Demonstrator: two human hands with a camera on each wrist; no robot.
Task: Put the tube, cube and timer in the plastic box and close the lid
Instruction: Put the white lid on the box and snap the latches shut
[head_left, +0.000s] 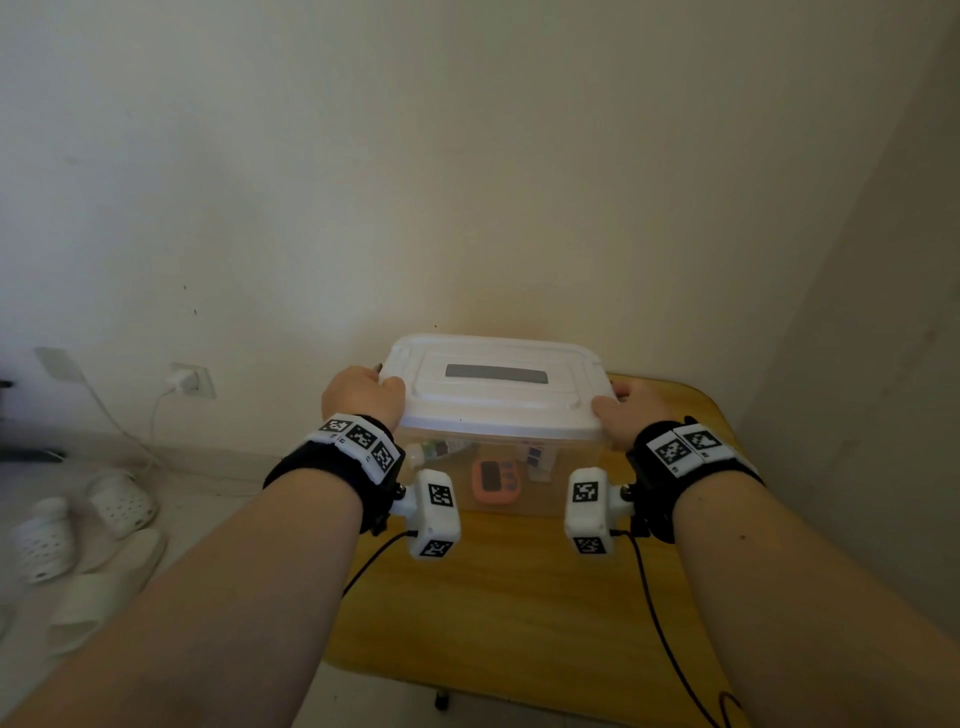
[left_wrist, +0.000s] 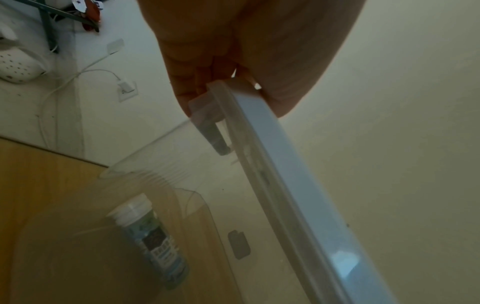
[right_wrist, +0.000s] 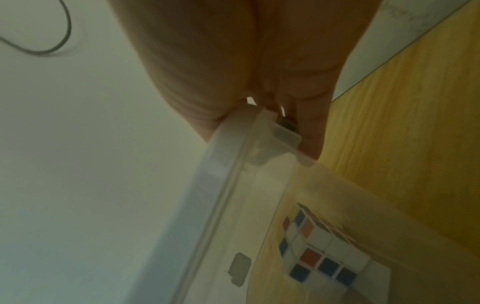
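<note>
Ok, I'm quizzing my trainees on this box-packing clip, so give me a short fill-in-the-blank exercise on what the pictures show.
1. The white lid sits on top of the clear plastic ____.
2. The left hand and the right hand each grip one ____ of the lid.
3. Seen through the front wall, the timer is coloured ____.
4. In the right wrist view, the thing inside the box is the ____.

Missing words: box; end; orange; cube
</note>
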